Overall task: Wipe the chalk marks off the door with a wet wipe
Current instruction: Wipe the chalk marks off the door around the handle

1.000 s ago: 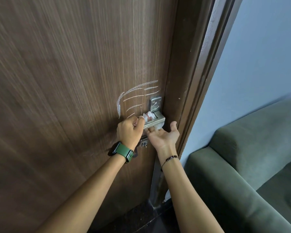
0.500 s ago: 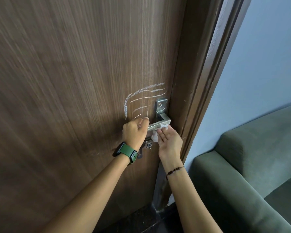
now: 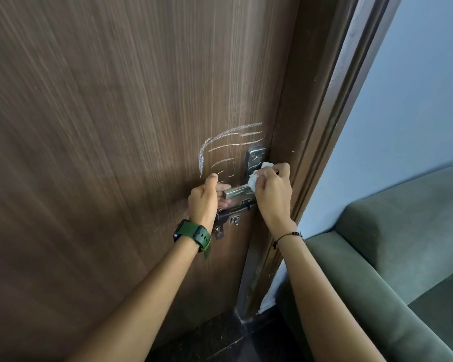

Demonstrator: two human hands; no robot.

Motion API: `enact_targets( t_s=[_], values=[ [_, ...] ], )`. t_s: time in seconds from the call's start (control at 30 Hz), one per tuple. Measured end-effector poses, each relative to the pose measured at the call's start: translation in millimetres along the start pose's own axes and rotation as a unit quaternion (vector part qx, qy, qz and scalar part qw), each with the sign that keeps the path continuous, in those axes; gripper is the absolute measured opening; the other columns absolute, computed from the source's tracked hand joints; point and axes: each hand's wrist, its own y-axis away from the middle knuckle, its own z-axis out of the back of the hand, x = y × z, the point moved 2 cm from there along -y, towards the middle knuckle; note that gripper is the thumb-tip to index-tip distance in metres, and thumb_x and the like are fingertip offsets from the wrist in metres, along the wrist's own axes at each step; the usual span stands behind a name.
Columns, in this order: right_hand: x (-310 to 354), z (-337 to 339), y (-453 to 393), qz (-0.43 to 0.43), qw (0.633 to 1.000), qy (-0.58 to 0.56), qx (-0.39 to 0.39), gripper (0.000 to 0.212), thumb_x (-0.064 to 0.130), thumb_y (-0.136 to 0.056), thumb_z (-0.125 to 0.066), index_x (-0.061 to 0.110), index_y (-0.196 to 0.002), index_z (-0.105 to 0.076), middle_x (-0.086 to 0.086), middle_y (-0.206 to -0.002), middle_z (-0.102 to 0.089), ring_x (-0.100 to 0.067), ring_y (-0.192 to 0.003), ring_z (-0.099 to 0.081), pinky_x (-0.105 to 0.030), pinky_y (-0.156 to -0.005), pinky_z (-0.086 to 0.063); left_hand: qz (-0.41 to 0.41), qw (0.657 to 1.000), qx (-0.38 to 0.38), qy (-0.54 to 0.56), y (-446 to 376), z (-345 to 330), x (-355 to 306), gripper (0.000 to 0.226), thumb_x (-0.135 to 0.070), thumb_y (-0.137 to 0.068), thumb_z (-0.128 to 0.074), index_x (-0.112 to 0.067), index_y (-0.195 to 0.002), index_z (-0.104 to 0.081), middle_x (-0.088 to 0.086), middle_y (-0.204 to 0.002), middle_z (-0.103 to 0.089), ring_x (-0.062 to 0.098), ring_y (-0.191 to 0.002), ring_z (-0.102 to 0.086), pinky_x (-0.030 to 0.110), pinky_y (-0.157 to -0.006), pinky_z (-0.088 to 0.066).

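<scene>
The wet wipe [image 3: 255, 176] is a small white wad bunched in the grip of the right hand [image 3: 271, 190], fingers curled round it, held against the lower part of the metal handle plate [image 3: 254, 159] just above the lever handle [image 3: 239, 191]. It looks soft, limp and light, so it should fold to whatever pinches it; pinched at one corner it would likely flop and smear, so a bunched hold with a flat pad of cloth under the fingertips seems the better way to press it. The left hand [image 3: 204, 202] grips the free end of the lever, thumb raised, probably steadying the wooden door [image 3: 115, 126]. The chalk marks [image 3: 225, 150], several pale curved strokes, sit on the door left of and above the plate, unwiped, near the wipe.
</scene>
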Motion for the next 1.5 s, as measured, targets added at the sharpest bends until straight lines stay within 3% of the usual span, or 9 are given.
enact_targets(
  t_s=[0.23,0.43,0.57,0.73,0.87,1.03,1.2,1.37,1.5],
  values=[
    [38.9,-13.9,23.5,0.168,0.975,0.120,0.077,0.017,-0.013,-0.074,-0.059,-0.008,-0.090,-0.064,-0.024,-0.093,-0.063,-0.036,-0.088,-0.059,-0.038,-0.070,-0.051,0.018,0.999,0.008,0.040,11.4,1.7,4.1,0.041,-0.033,-0.093,-0.034,-0.021,-0.074,-0.068,0.002,-0.076,-0.071,0.010,-0.064,-0.067,0.020,-0.057,-0.054],
    [31.3,-0.2,10.0,0.135,0.979,0.136,0.072,0.016,-0.010,-0.077,-0.062,-0.007,-0.092,-0.065,-0.022,-0.094,-0.065,-0.035,-0.086,-0.060,-0.036,-0.072,-0.051,0.000,1.000,0.016,0.014,10.2,8.9,2.4,0.041,-0.036,-0.093,-0.034,-0.020,-0.078,-0.069,0.008,-0.085,-0.072,0.016,-0.073,-0.068,0.025,-0.065,-0.054],
    [46.4,-9.2,28.4,0.240,0.956,0.097,0.134,0.015,-0.010,-0.073,-0.066,-0.008,-0.088,-0.064,-0.021,-0.086,-0.062,-0.035,-0.077,-0.061,-0.036,-0.061,-0.053,0.007,1.000,0.003,-0.004,10.1,10.1,-0.7,0.041,-0.040,-0.089,-0.036,-0.021,-0.078,-0.070,0.009,-0.088,-0.073,0.019,-0.083,-0.068,0.036,-0.079,-0.055],
    [21.6,3.2,8.3,0.129,0.984,0.102,0.062,0.010,-0.010,-0.077,-0.063,-0.009,-0.087,-0.064,-0.023,-0.088,-0.059,-0.038,-0.079,-0.058,-0.037,-0.064,-0.049,-0.007,1.000,0.014,-0.013,14.4,18.0,0.3,0.039,-0.043,-0.085,-0.036,-0.024,-0.079,-0.070,0.007,-0.092,-0.073,0.018,-0.085,-0.069,0.033,-0.079,-0.054],
    [40.1,-15.9,32.3,0.243,0.957,0.088,0.128,0.012,-0.011,-0.072,-0.065,-0.005,-0.082,-0.063,-0.019,-0.084,-0.058,-0.035,-0.076,-0.057,-0.036,-0.055,-0.049,0.006,0.999,0.013,-0.042,18.5,14.5,-5.5,0.043,-0.049,-0.077,-0.037,-0.023,-0.079,-0.072,0.009,-0.091,-0.073,0.023,-0.091,-0.066,0.047,-0.089,-0.050],
    [13.6,5.2,6.5,0.135,0.986,0.096,0.022,0.014,-0.018,-0.069,-0.065,-0.008,-0.079,-0.063,-0.018,-0.079,-0.057,-0.032,-0.070,-0.056,-0.031,-0.058,-0.046,-0.013,0.998,0.024,-0.051,19.7,16.7,-9.7,0.038,-0.048,-0.077,-0.037,-0.029,-0.077,-0.070,0.001,-0.090,-0.073,0.014,-0.087,-0.068,0.045,-0.089,-0.051],
    [30.7,-10.2,24.4,0.253,0.962,0.087,0.063,0.011,-0.011,-0.068,-0.068,-0.005,-0.076,-0.062,-0.017,-0.077,-0.057,-0.030,-0.065,-0.056,-0.022,-0.056,-0.037,-0.015,0.996,0.021,-0.088,22.1,7.0,-14.6,0.054,-0.052,-0.076,-0.034,-0.013,-0.088,-0.070,0.012,-0.093,-0.072,0.025,-0.090,-0.065,0.049,-0.086,-0.050],
    [-9.9,6.1,16.5,-0.074,0.993,-0.085,-0.044,0.007,-0.001,-0.082,-0.057,0.001,-0.085,-0.063,-0.007,-0.092,-0.056,0.000,-0.076,-0.045,0.002,-0.066,-0.031,-0.027,0.994,0.049,-0.095,26.3,0.5,-17.9,0.042,-0.046,-0.084,-0.038,-0.022,-0.097,-0.070,0.003,-0.099,-0.072,0.016,-0.091,-0.064,0.041,-0.083,-0.052],
    [-10.3,-11.5,26.2,-0.337,0.878,-0.327,-0.095,0.009,0.007,-0.083,-0.058,0.003,-0.077,-0.062,-0.002,-0.074,-0.058,-0.009,-0.070,-0.054,-0.025,-0.074,-0.047,-0.028,0.992,0.053,-0.110,23.5,-2.3,-21.2,0.037,-0.036,-0.092,-0.038,-0.020,-0.097,-0.071,0.002,-0.104,-0.071,0.015,-0.095,-0.062,0.037,-0.086,-0.050]
  ],
)
